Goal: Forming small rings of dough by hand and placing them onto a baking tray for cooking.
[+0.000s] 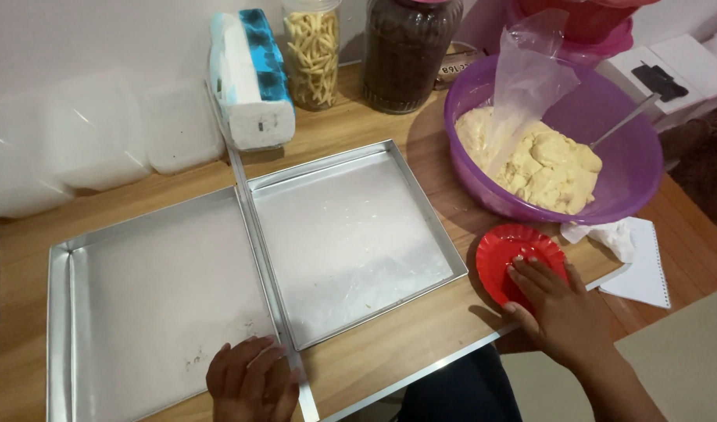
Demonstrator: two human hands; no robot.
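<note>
Two square metal baking trays lie side by side on the wooden table, the left tray [139, 289] and the right tray [350, 234]. My left hand [253, 383] rests with curled fingers on the near rim of the left tray, where the two trays meet. My right hand [557, 305] lies flat, fingers apart, on a small red fluted dish [503, 254] at the table's front right edge. Behind the dish stands a purple bowl [632, 164] of pale yellow dough [550, 168], with a clear plastic bag [530, 74] and a metal spoon handle [624, 121] in it.
At the back stand a blue-and-white box [253, 78], a jar of pale sticks [313, 51] and a dark jar [409, 51]. Clear plastic lids [100, 133] lean at the back left. A crumpled tissue and white paper [632, 250] lie right of the dish.
</note>
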